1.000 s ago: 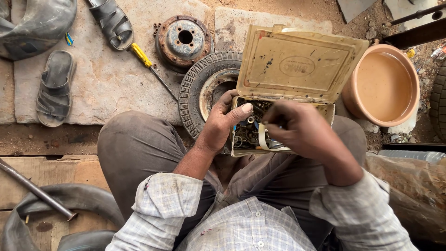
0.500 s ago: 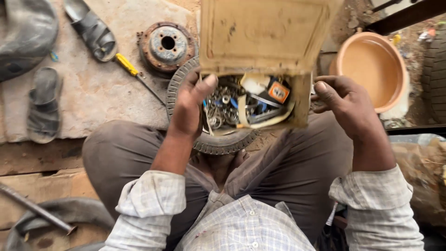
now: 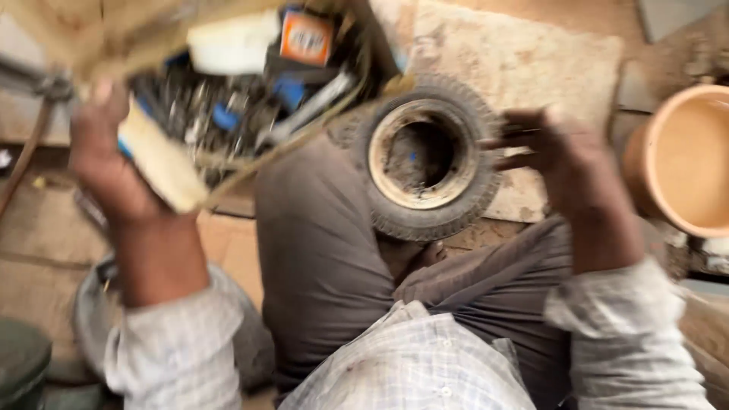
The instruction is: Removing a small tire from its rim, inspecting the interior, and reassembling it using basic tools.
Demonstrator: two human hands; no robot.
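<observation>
Rubber small tyre (image 3: 431,158) lies flat between the knees, hub hole facing up. Open parts box (image 3: 228,99), blurred, tilted, long axis roughly left-right, is gripped at its corner by left hand (image 3: 114,167). Right hand (image 3: 558,156) hovers empty, fingers spread. Step judged: carrying the box aside; setting it down level comes next.

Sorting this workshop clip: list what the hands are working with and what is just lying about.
In hand:
- left hand gripping the open box of small parts
- right hand, free beside the small tyre

Lying about:
- orange tub
- stone slab
</observation>
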